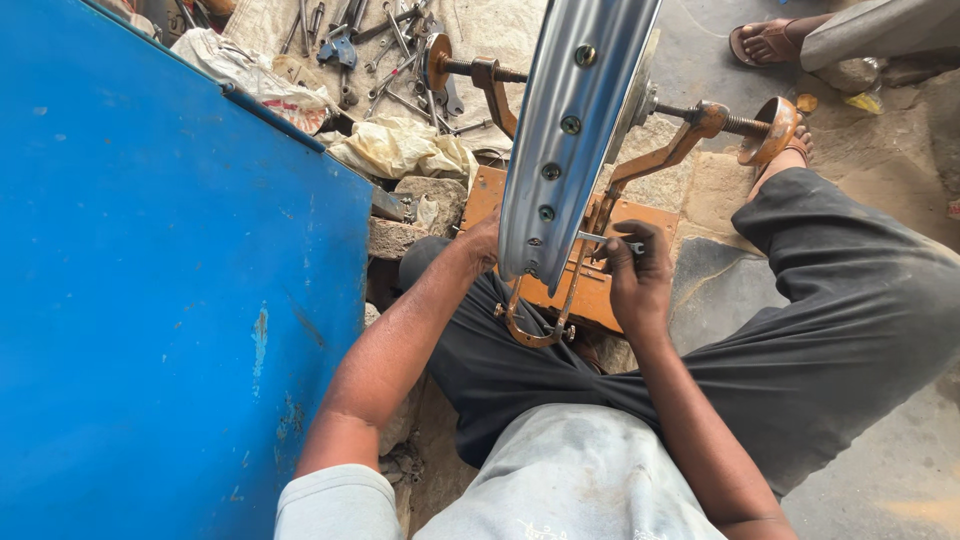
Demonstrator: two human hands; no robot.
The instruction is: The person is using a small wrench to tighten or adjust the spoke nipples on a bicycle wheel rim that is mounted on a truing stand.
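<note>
Between my fingers on the right hand [640,275], pinched closed, sits a thin metal spoke [600,238], its tip meeting the inner face of the silver wheel rim [570,130]. Just beyond those fingers, the rim stands upright in a rusty orange truing stand [690,135]. My left hand [483,243] presses the rim's far edge; its fingers are hidden behind the metal, so I cannot tell their grip. I judge the spoke wants a straight line to its hole, with the rim held steady. Loose tools [385,50] lie well past both hands.
</note>
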